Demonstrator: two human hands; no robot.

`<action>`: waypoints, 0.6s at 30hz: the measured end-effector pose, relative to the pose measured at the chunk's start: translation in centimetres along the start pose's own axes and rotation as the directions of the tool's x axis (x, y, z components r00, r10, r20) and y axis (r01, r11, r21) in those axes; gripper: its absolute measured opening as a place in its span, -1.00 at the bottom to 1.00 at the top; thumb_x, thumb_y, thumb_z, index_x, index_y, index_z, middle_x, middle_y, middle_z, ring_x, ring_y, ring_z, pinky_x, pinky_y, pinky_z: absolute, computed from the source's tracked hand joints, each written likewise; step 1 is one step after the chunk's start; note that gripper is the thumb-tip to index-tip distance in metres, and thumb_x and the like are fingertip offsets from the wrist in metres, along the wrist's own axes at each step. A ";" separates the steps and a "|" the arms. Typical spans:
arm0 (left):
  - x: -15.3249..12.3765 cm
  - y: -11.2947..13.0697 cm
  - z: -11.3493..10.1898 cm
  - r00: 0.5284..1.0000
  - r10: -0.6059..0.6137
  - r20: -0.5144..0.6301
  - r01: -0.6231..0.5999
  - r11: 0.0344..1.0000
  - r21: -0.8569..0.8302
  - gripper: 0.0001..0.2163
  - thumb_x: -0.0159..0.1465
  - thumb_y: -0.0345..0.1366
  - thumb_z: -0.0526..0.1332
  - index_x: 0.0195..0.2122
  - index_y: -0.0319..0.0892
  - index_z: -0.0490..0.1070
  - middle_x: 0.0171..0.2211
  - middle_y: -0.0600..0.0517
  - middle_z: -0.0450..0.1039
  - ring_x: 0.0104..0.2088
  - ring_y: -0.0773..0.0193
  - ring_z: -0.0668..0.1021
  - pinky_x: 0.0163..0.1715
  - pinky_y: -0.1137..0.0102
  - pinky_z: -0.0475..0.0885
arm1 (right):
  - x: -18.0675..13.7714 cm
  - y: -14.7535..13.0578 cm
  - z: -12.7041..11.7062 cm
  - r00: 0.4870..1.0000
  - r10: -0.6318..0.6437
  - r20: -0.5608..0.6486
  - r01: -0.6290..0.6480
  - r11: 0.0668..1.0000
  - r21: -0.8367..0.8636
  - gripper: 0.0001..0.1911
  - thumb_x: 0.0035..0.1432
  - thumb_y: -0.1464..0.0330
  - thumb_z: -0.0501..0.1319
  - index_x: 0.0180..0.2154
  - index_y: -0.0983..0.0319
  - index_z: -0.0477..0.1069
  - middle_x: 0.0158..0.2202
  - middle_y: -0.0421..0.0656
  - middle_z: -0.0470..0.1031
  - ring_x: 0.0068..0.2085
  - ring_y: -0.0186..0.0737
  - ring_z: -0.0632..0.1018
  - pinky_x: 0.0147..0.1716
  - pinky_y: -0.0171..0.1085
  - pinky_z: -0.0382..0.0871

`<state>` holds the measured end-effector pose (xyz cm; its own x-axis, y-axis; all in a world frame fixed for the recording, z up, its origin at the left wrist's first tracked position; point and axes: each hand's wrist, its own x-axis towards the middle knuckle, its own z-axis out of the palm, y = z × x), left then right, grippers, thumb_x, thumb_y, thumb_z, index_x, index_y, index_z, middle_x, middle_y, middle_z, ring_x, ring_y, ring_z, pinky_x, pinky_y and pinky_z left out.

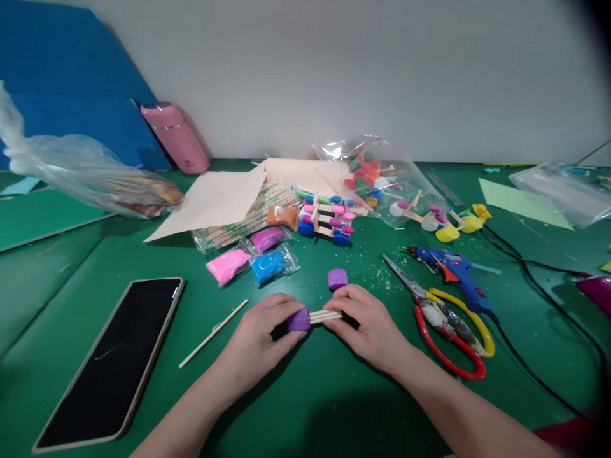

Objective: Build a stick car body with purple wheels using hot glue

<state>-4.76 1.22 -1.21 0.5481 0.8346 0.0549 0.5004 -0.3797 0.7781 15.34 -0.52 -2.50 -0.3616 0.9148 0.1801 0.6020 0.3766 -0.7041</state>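
Sticks (325, 315), perhaps three, meet one purple block (298, 320) in left hand (260, 334).

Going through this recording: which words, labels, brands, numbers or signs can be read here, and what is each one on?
Nothing here is legible.
Pink flask: small dark mark near its lower end, too blurred to read.
Phone: screen dark, blank.
Glue gun: no label legible.
Purple piece in the left hand, sticks in the right hand: unmarked.

The sticks (325, 315) end unseen inside the right fingers (351, 304) (and purple block (299, 320)).
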 end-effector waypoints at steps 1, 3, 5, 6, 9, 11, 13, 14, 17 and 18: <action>0.0 0.0 0.0 1.000 0.001 -0.003 -0.001 1.000 0.000 -0.86 0.15 -0.43 0.14 -0.28 -0.18 0.42 -0.36 0.00 0.40 -0.33 0.28 0.45 -0.32 0.43 0.36 | 0.0 0.0 0.0 1.000 0.000 0.000 0.000 1.000 0.000 -0.89 0.12 0.41 0.15 -0.29 0.25 0.42 -0.32 -0.12 0.37 -0.26 -0.19 0.39 -0.28 -0.25 0.25; 0.0 0.0 0.0 1.000 0.000 -0.006 0.000 1.000 -0.001 -0.86 0.15 -0.43 0.14 -0.29 -0.18 0.42 -0.36 0.00 0.40 -0.33 0.28 0.45 -0.32 0.43 0.36 | 0.0 0.1 0.0 1.000 0.001 -0.003 -0.001 1.000 0.000 -0.89 0.12 0.41 0.15 -0.29 0.25 0.42 -0.32 -0.12 0.37 -0.26 -0.19 0.39 -0.28 -0.25 0.25; 0.1 0.0 0.0 1.000 -0.003 -0.006 0.003 1.000 -0.002 -0.86 0.15 -0.43 0.13 -0.28 -0.18 0.42 -0.35 0.00 0.40 -0.33 0.29 0.45 -0.32 0.43 0.36 | 0.0 0.1 0.0 1.000 -0.001 -0.003 0.001 1.000 0.000 -0.89 0.12 0.41 0.15 -0.29 0.25 0.42 -0.31 -0.12 0.37 -0.25 -0.19 0.39 -0.28 -0.25 0.25; 0.1 0.0 0.0 1.000 -0.003 -0.006 0.003 1.000 -0.003 -0.86 0.15 -0.43 0.13 -0.28 -0.18 0.42 -0.35 0.00 0.40 -0.33 0.28 0.45 -0.32 0.43 0.36 | 0.0 0.1 0.0 1.000 -0.002 -0.002 0.002 1.000 0.001 -0.89 0.12 0.41 0.15 -0.29 0.25 0.42 -0.31 -0.12 0.37 -0.25 -0.19 0.39 -0.28 -0.25 0.25; 0.1 0.0 0.0 1.000 -0.006 -0.005 0.006 1.000 0.000 -0.86 0.14 -0.43 0.14 -0.28 -0.19 0.43 -0.35 0.00 0.40 -0.32 0.28 0.45 -0.31 0.43 0.35 | -0.1 0.1 0.0 1.000 -0.004 -0.002 0.004 1.000 0.002 -0.89 0.12 0.41 0.15 -0.29 0.25 0.42 -0.31 -0.13 0.37 -0.25 -0.19 0.38 -0.28 -0.25 0.25; 0.1 0.0 0.0 1.000 -0.005 -0.002 0.005 1.000 0.000 -0.86 0.15 -0.43 0.14 -0.28 -0.20 0.43 -0.35 0.00 0.40 -0.33 0.29 0.45 -0.31 0.44 0.35 | -0.1 0.0 0.1 1.000 -0.004 -0.004 0.004 1.000 0.003 -0.89 0.12 0.41 0.15 -0.29 0.25 0.42 -0.31 -0.13 0.37 -0.25 -0.19 0.38 -0.28 -0.25 0.25; 0.1 0.0 0.0 1.000 -0.004 0.000 0.004 1.000 -0.004 -0.86 0.15 -0.44 0.14 -0.28 -0.20 0.43 -0.35 0.00 0.40 -0.33 0.29 0.45 -0.31 0.44 0.35 | -0.1 0.0 0.1 1.000 -0.006 -0.008 0.006 1.000 0.005 -0.90 0.12 0.41 0.15 -0.29 0.25 0.42 -0.32 -0.12 0.37 -0.25 -0.20 0.39 -0.28 -0.25 0.25; 0.1 0.0 0.0 1.000 -0.002 0.001 0.002 1.000 -0.006 -0.86 0.15 -0.44 0.14 -0.28 -0.20 0.42 -0.35 0.00 0.40 -0.33 0.29 0.45 -0.31 0.44 0.35 | -0.1 0.0 0.1 1.000 -0.006 -0.008 0.006 1.000 0.005 -0.90 0.12 0.41 0.16 -0.29 0.26 0.42 -0.32 -0.12 0.37 -0.26 -0.20 0.39 -0.28 -0.25 0.25; 0.1 -0.1 0.1 1.000 0.002 0.002 -0.002 1.000 -0.008 -0.86 0.15 -0.44 0.14 -0.28 -0.19 0.42 -0.35 0.00 0.40 -0.33 0.29 0.44 -0.32 0.44 0.35 | 0.0 0.0 0.0 1.000 -0.004 -0.007 0.004 1.000 0.000 -0.90 0.11 0.41 0.16 -0.29 0.26 0.42 -0.32 -0.12 0.37 -0.26 -0.20 0.39 -0.28 -0.26 0.25; 0.1 -0.1 0.1 1.000 0.004 0.000 -0.004 1.000 -0.007 -0.86 0.15 -0.44 0.14 -0.28 -0.19 0.42 -0.35 0.00 0.40 -0.33 0.29 0.44 -0.32 0.44 0.35 | 0.0 0.0 0.0 1.000 -0.003 -0.004 0.003 1.000 -0.001 -0.89 0.12 0.41 0.16 -0.29 0.25 0.42 -0.32 -0.12 0.37 -0.26 -0.20 0.39 -0.28 -0.26 0.25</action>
<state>-4.73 1.28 -1.33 0.5502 0.8331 0.0579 0.4935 -0.3802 0.7822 15.30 -0.55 -2.51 -0.3604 0.9143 0.1849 0.6018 0.3793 -0.7028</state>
